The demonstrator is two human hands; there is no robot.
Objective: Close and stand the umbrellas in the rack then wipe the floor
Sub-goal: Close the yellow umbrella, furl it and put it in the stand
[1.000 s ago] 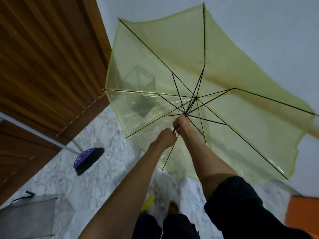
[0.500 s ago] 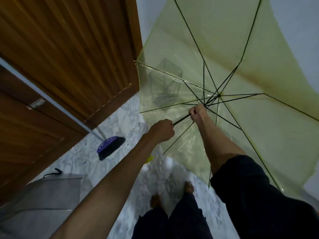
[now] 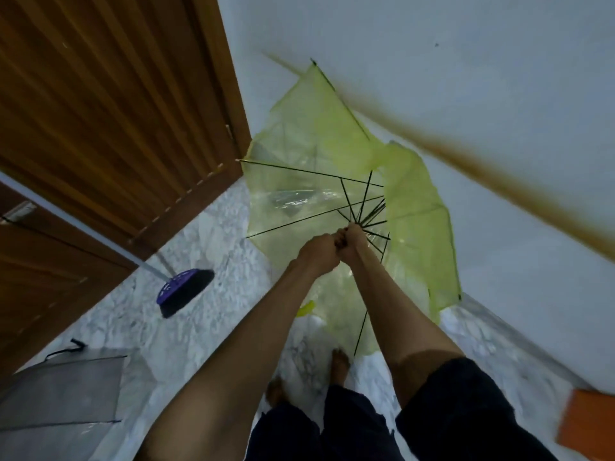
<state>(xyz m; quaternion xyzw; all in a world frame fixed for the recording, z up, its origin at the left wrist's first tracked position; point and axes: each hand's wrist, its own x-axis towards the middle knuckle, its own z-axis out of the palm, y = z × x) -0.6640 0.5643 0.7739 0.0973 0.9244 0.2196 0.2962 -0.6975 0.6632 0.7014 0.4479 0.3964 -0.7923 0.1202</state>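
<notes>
A transparent yellow-green umbrella (image 3: 416,207) with thin black ribs is half folded in front of me, its canopy slack and crumpled toward the wall corner. My left hand (image 3: 317,252) grips the shaft low down. Right against it, my right hand (image 3: 351,242) grips the shaft at the point where the black ribs meet. The shaft itself is hidden by both fists. A second, grey transparent umbrella (image 3: 63,390) lies open on the marble floor at the lower left. The rack is hidden behind the yellow canopy.
A broom with a purple head (image 3: 183,289) leans against the brown wooden door (image 3: 109,104) at left. The white wall (image 3: 466,78) runs along the right, with an orange object (image 3: 589,424) at its foot. My bare feet (image 3: 339,364) stand on the marble floor (image 3: 206,327).
The umbrella has gone from fully spread to half collapsed, ribs drawn in. My right hand slid down the shaft until it met my left hand.
</notes>
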